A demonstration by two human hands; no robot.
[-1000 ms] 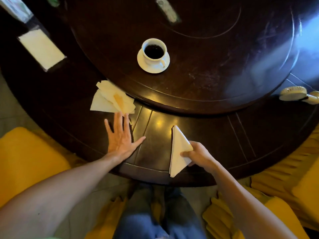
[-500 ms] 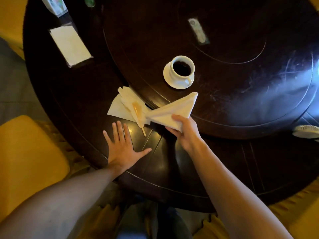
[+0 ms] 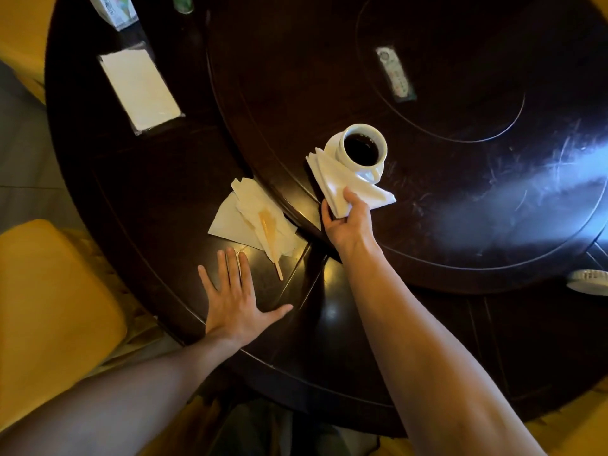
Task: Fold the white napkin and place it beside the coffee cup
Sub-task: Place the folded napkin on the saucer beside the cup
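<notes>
A right hand [image 3: 348, 222] grips a folded white napkin [image 3: 335, 182] at its near corner, holding it against the saucer [image 3: 330, 148] of a full coffee cup [image 3: 362, 148] on a dark round table [image 3: 493, 209]. The left hand [image 3: 235, 301] lies open and flat, fingers spread, well apart from the napkin.

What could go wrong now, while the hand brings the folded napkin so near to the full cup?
The right hand holds the folded napkin right against the saucer. A push could jolt the coffee cup, which is full of dark coffee, and spill it. The napkin may also come to rest on the saucer rim, not beside it, and its loose layers may unfold on release.
</notes>
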